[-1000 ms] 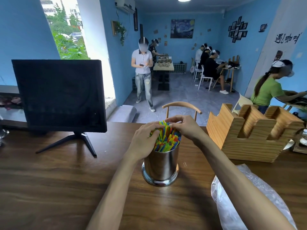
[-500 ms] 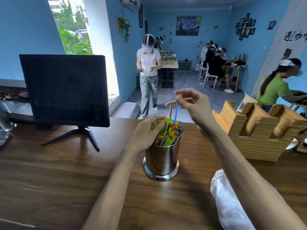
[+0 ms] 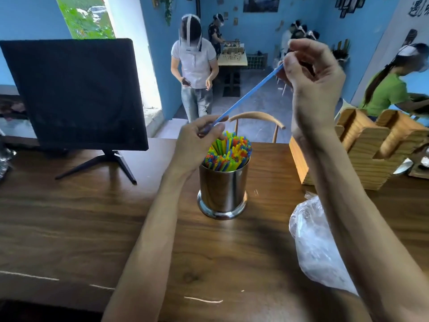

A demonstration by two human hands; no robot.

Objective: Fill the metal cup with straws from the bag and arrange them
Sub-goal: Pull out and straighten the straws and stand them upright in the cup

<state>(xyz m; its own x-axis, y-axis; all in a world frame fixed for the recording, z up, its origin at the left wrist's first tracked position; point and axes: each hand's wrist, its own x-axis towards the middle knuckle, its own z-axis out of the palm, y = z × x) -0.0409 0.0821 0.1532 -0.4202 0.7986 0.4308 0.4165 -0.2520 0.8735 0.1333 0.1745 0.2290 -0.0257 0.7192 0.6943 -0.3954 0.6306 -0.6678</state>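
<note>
On our brown desk [image 3: 69,217] in a blue room, our left hand [image 3: 197,140] and right hand [image 3: 311,82] pinch a blue straw [image 3: 248,95] above the metal cup [image 3: 222,194].

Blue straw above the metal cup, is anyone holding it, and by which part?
Yes. The thin blue plastic straw is held at both ends: the right hand pinches its upper end, the left hand its lower end.

Blue walls [image 3: 301,10] enclose a room with a grey floor [image 3: 262,101]. A dark monitor [image 3: 72,94] stands on the wooden bench [image 3: 69,217]; behind it daylight and greenery show through a window [image 3: 86,17]. Right of the monitor, a curved chair back [image 3: 257,117] rises past the bench edge, and a wooden rack [image 3: 371,147] stands further right. People sit at a far table [image 3: 232,59].
</note>
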